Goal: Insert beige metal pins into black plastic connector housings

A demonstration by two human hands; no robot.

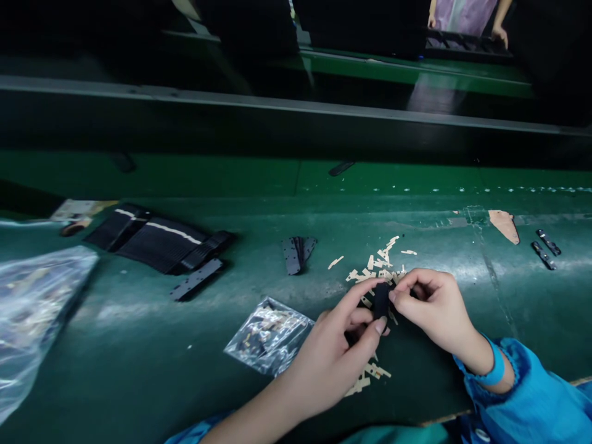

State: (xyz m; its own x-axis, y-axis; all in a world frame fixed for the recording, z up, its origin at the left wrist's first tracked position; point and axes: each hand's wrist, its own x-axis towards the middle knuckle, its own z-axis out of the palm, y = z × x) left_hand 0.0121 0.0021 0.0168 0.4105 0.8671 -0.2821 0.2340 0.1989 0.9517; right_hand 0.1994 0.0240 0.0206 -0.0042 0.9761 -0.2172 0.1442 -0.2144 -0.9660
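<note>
My left hand [337, 348] and my right hand [432, 305] meet over the green bench [139, 345], both pinching a small black flat piece [382, 300] between thumbs and fingertips. Under and behind the hands lies a scatter of several small tan strips [377, 262]; more tan strips [370, 376] show below my left hand. A small clear bag [268, 333] of tan and dark bits lies just left of my left wrist. A few black flat pieces [297, 253] are stacked a little farther back.
A long fanned row of black strips [157, 243] lies at the left, with a large clear plastic bag [32, 308] at the far left edge. Two black pieces [546, 248] and a tan scrap [505, 225] lie at the right. Another person's hands [499, 34] show beyond the conveyor.
</note>
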